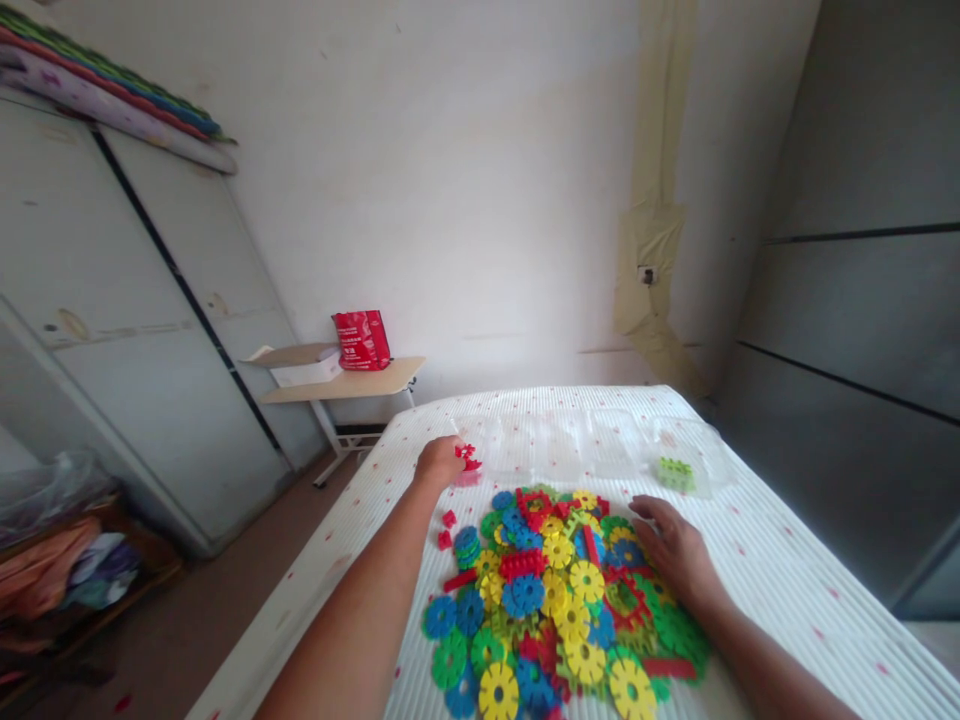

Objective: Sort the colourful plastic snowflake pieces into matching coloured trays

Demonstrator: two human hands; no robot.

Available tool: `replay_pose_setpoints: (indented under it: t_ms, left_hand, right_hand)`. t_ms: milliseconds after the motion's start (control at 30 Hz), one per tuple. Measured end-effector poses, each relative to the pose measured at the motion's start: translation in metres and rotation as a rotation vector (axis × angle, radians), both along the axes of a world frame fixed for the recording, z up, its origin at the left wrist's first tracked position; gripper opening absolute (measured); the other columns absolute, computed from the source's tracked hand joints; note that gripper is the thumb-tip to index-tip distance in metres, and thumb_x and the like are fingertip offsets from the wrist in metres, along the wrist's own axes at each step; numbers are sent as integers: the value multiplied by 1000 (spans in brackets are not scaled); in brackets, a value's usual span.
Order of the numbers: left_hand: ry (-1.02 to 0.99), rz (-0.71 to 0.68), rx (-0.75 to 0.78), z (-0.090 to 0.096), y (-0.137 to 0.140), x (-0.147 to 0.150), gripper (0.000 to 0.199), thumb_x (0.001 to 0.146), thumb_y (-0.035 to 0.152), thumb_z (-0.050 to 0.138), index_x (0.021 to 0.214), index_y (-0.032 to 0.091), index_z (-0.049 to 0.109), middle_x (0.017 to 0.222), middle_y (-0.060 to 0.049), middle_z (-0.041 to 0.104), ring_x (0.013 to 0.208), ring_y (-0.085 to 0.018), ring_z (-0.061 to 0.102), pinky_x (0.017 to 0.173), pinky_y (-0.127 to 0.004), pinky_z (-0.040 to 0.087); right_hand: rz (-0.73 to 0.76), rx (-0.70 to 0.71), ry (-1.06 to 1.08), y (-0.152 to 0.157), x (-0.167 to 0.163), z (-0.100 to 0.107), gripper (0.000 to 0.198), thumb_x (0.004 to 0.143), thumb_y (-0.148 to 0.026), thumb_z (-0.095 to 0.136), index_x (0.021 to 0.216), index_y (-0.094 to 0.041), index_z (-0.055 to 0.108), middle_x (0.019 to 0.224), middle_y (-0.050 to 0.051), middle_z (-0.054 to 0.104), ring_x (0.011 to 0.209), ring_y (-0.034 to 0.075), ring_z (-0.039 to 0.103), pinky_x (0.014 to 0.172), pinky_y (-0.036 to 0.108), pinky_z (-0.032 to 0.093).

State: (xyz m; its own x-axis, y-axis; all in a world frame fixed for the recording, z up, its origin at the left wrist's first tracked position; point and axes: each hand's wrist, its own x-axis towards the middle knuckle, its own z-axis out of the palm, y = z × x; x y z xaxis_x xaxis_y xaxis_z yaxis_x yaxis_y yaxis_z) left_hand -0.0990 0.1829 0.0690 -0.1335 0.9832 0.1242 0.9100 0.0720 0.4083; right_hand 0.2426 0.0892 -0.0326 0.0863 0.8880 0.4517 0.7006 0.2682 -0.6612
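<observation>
My left hand (439, 461) is closed on several small red plastic pieces (469, 456) above the left end of a clear plastic tray (551, 447). Red shows through the clear plastic just below it. My right hand (673, 542) rests with its fingers apart at the right edge of a big pile of toy building pieces (555, 600). Notched discs in blue, yellow and green fill the pile, mixed with red and light green pieces. Light green blocks (676, 472) lie in the tray's right end. Two loose red blocks (448, 530) sit left of the pile.
Everything lies on a bed-like surface with a white ribbed, red-dotted cover (772, 560). Beyond its far left corner stands a small side table (375, 380) with a red bag (363, 340) and a white box (306, 368). Grey cabinets (855, 300) flank the right side.
</observation>
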Motion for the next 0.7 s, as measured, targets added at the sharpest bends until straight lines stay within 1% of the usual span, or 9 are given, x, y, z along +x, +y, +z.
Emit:
replay_pose_setpoints:
  t_ms: [67, 133, 233, 367, 500, 600, 700]
  left_hand:
    - [46, 4, -26, -4, 3, 2, 23, 63, 11, 65, 85, 19, 68, 98, -9, 70, 97, -26, 61, 83, -35, 44]
    - [82, 17, -43, -6, 5, 3, 25, 64, 14, 65, 88, 19, 68, 99, -12, 69, 98, -30, 61, 83, -40, 43]
    - [108, 42, -37, -5, 6, 3, 29, 68, 19, 62, 96, 20, 66, 106, -12, 67, 103, -31, 58, 86, -43, 40]
    - [102, 63, 3, 6, 1, 1, 29, 74, 19, 53, 100, 21, 65, 108, -9, 67, 104, -25, 59, 86, -35, 41]
    - [81, 48, 33, 14, -17, -2, 29, 76, 18, 48, 99, 22, 66, 106, -6, 68, 101, -20, 60, 82, -26, 42]
    - [63, 19, 20, 6, -38, -4, 26, 76, 18, 48, 93, 23, 67, 102, -3, 70, 97, -17, 61, 79, -23, 43]
    - [45, 10, 3, -12, -61, -5, 27, 76, 19, 48, 94, 22, 67, 100, -3, 70, 94, -17, 62, 77, -22, 44]
  right_hand:
    - [-2, -4, -1, 0, 0, 0, 34, 78, -39, 41, 95, -17, 61, 94, 10, 66, 86, 23, 63, 78, 36, 49]
    - [-4, -4, -3, 0, 0, 0, 34, 78, -39, 41, 95, -17, 61, 94, 10, 66, 86, 23, 63, 78, 36, 49]
    - [-4, -6, -4, 0, 0, 0, 35, 78, -40, 41, 95, -16, 61, 95, 11, 66, 87, 23, 63, 79, 36, 49]
    - [9, -11, -12, 1, 0, -1, 34, 79, -39, 41, 97, -16, 60, 95, 10, 66, 87, 23, 63, 79, 36, 49]
    - [16, -8, -20, 1, 1, -2, 34, 80, -38, 41, 97, -16, 60, 96, 10, 66, 88, 22, 62, 80, 35, 49]
    - [9, -4, -15, 1, 1, -2, 33, 79, -37, 41, 96, -16, 60, 96, 10, 66, 88, 23, 62, 80, 36, 49]
    - [3, 3, -6, 0, 0, 0, 33, 78, -38, 42, 95, -18, 61, 95, 9, 66, 87, 23, 62, 80, 36, 49]
